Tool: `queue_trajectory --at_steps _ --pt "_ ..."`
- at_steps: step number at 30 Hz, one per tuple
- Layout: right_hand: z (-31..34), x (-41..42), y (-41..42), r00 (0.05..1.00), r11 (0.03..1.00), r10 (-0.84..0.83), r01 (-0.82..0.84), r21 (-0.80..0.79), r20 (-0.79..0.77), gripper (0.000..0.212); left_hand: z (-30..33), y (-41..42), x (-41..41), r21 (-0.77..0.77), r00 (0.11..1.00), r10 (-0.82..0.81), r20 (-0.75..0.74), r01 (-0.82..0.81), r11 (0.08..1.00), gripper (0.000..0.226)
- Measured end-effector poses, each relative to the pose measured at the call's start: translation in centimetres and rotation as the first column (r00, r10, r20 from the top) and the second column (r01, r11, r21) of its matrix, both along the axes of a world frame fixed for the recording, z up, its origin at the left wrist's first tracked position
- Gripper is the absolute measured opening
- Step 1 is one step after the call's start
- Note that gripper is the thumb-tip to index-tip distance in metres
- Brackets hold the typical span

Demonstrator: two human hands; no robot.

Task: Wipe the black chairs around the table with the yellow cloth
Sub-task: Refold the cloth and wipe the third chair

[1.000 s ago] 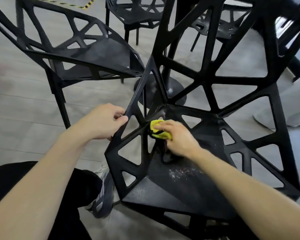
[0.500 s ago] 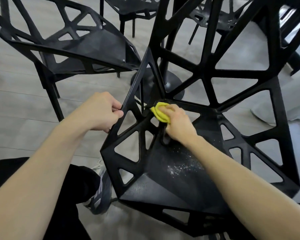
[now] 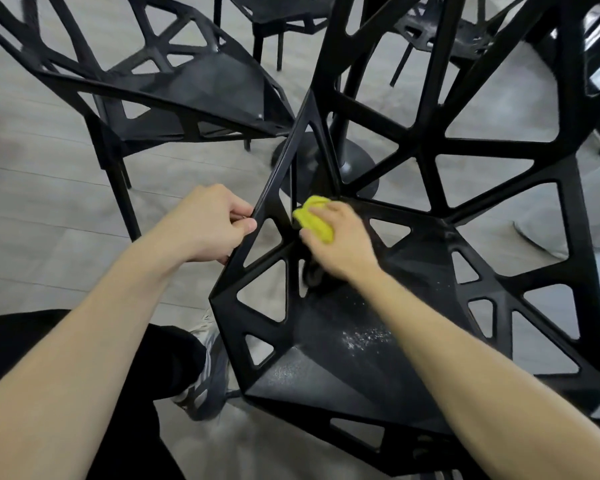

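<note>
A black chair (image 3: 347, 372) with triangular cut-outs fills the middle and right, its seat dusted with pale specks. My right hand (image 3: 340, 244) grips a bunched yellow cloth (image 3: 314, 218) and presses it against the inner corner where the left side panel meets the seat back. My left hand (image 3: 210, 221) grips the outer edge of that left side panel, fingers curled round the bar. Most of the cloth is hidden under my right fingers.
A second black chair (image 3: 194, 84) stands at the upper left, and two more (image 3: 284, 15) stand further back. The round black table base (image 3: 354, 161) sits on the grey floor behind the near chair. My shoe (image 3: 205, 382) is beside the chair's front left.
My right hand has slid the cloth up from the seat into the upper inner corner of the chair. My left hand keeps its hold on the side panel.
</note>
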State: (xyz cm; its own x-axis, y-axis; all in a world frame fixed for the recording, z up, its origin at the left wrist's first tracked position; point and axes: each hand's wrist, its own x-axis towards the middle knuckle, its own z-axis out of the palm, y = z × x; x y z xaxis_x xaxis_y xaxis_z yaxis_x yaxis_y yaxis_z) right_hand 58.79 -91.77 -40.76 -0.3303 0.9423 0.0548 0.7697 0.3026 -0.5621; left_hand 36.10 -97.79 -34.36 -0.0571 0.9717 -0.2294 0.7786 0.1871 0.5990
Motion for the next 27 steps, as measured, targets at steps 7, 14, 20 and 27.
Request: queue_trajectory --at_steps 7,14,20,27 --pt "-2.5 1.7 4.8 0.988 0.987 -0.15 0.151 0.06 -0.017 0.04 -0.2 -0.3 0.2 0.036 1.0 0.017 0.01 -0.017 0.999 0.023" --pt "-2.9 -0.8 -4.2 0.992 0.994 -0.042 0.054 0.098 -0.118 0.038 -0.9 -0.1 -0.5 -0.011 0.998 0.017 0.06 -0.017 1.0 0.021" --pt "-2.5 -1.0 -0.6 0.937 0.948 -0.319 0.316 -0.043 -0.141 0.038 -1.2 -0.3 -0.5 -0.014 0.984 0.051 0.171 -0.05 0.999 0.023" --pt "-1.1 -1.9 -6.2 0.913 0.992 -0.026 0.075 0.105 -0.406 0.027 -1.9 -1.3 -0.4 0.049 0.992 0.042 0.118 -0.048 0.998 0.027"
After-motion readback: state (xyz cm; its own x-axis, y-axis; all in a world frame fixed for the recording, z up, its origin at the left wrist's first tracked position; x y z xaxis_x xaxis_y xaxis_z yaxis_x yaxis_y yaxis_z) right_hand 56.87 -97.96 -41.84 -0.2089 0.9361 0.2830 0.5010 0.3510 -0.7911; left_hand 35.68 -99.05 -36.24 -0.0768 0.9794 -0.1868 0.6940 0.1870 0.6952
